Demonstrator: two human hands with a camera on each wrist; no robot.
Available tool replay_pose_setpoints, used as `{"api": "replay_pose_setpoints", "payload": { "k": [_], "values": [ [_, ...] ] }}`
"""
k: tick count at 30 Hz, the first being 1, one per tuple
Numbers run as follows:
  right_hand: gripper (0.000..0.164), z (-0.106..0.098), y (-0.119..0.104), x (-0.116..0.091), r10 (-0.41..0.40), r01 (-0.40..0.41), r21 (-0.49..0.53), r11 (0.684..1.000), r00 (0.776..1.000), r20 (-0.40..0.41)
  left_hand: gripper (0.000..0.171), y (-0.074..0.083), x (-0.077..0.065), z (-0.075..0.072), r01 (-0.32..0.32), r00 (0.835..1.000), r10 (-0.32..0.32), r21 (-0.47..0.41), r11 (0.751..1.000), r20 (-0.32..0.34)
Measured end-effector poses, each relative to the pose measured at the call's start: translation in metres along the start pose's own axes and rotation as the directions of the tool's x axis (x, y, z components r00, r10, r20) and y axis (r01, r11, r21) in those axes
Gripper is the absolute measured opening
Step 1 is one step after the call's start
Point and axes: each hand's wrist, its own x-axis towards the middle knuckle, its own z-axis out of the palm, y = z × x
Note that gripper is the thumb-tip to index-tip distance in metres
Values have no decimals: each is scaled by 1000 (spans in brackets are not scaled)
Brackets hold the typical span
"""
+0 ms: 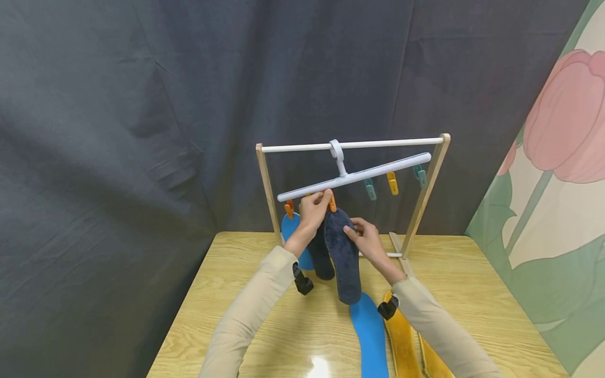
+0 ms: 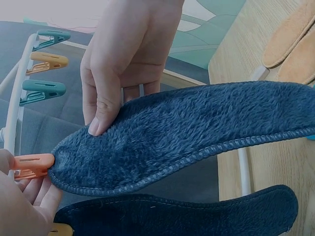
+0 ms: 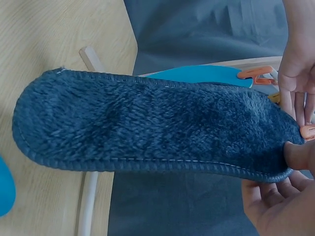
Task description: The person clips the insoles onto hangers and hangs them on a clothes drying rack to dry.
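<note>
My left hand [image 1: 312, 214] pinches an orange clothespin [image 2: 35, 161] under the lower side of the hanger [image 1: 307, 190]. The clothespin's tip meets the end of a dark blue fluffy insole [image 1: 344, 257]. With thumb in front and fingers behind, my right hand [image 1: 368, 240] holds that insole near its upper edge; it slants downward over the table. Just to the left hangs a second dark insole [image 2: 177, 216], a yellow clothespin [image 2: 61, 229] at its end. Further left, a bright blue insole [image 1: 288, 224] hangs from another orange clothespin [image 1: 289, 210], partly hidden by my left arm.
The tilted hanger hooks over the white bar [image 1: 392, 142] of a wooden-legged rack [image 1: 427, 191]. Teal clothespins [image 1: 370, 189] and a yellow one [image 1: 393, 184] dangle on its right half. On the table [image 1: 477, 294] lie a blue insole [image 1: 371, 333] and orange-yellow insoles [image 1: 402, 344], partly under my right arm.
</note>
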Motion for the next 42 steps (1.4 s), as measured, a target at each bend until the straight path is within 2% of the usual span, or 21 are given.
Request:
{"api": "replay_pose_setpoints", "payload": {
  "k": [9, 19, 28, 35, 42],
  "values": [
    [28, 2, -3, 2, 19, -19, 26, 999, 1000, -3, 34, 2, 1, -2, 0, 1000, 0, 16, 1000, 7],
    [27, 3, -6, 3, 11, -11, 21, 1000, 1000, -5, 35, -1, 3, -7, -8, 999, 7, 24, 1000, 54],
    [28, 3, -11, 5, 0, 0, 46, 999, 1000, 1, 35, 1, 3, -7, -9, 998, 6, 37, 999, 65],
    [29, 4, -9, 5, 8, -9, 68, 998, 1000, 12, 37, 0, 2, -8, -5, 995, 4, 9, 1000, 101],
    [29, 6, -8, 4, 17, -18, 36, 999, 1000, 17, 38, -3, -1, -9, 18, 993, -15, -25, 1000, 114]
  ]
}}
